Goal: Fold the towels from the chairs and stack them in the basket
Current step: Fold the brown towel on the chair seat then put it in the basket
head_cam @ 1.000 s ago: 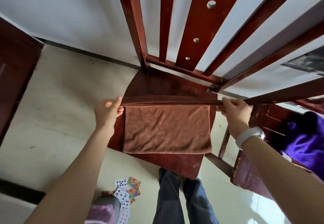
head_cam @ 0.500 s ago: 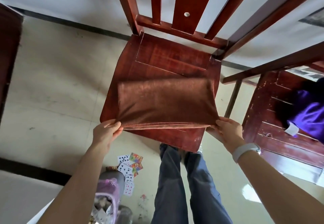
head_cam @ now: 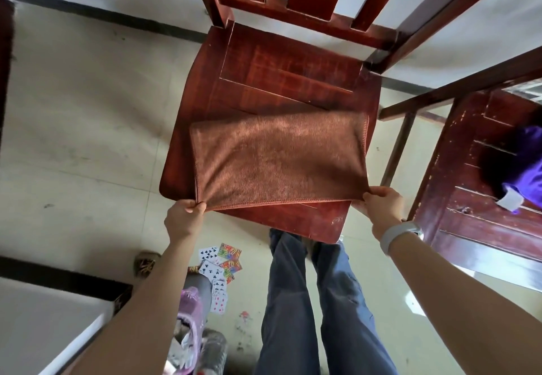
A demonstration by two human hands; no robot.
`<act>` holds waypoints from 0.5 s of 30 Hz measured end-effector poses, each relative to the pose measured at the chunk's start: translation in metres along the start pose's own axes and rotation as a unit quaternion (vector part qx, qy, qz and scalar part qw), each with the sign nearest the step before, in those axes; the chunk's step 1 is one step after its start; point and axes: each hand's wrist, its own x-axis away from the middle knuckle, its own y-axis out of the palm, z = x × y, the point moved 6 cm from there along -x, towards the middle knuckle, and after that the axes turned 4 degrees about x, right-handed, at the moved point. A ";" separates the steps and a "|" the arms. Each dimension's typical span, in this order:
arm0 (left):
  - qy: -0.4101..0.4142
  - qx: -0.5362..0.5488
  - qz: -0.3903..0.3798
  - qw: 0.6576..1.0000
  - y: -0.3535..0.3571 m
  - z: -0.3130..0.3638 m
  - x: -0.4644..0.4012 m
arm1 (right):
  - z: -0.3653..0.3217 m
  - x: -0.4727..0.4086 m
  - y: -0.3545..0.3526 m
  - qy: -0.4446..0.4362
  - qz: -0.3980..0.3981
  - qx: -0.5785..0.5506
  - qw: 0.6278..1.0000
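A brown towel (head_cam: 278, 157), folded in half, lies flat on the front part of a red-brown wooden chair seat (head_cam: 290, 72). My left hand (head_cam: 184, 219) pinches its near left corner at the seat's front edge. My right hand (head_cam: 381, 209), with a pale wristband, grips the near right corner. The fold runs along the far side of the towel. A purple towel (head_cam: 525, 166) lies on a second wooden chair (head_cam: 469, 198) at the right. No basket shows in the view.
Playing cards (head_cam: 218, 269) are scattered on the pale tiled floor below the chair. A pink and grey bag (head_cam: 190, 324) sits near my left forearm. My legs in blue jeans (head_cam: 308, 301) stand under the seat's front edge. A dark wooden panel (head_cam: 4, 60) borders the left.
Both hands carried the towel's far edge from the back of the seat toward me and down to the front edge, folding it in half. The view tilted downward.
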 end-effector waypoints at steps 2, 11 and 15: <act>-0.010 0.005 0.016 1.000 0.000 0.000 0.003 | -0.008 0.005 -0.002 -0.025 0.019 0.042 0.999; 0.303 -0.164 0.125 0.930 0.002 0.053 0.032 | -0.068 0.065 -0.002 -0.417 0.107 0.297 0.852; 0.462 -0.245 0.064 0.850 0.046 0.099 0.032 | -0.096 0.081 0.064 -0.612 0.040 0.422 0.667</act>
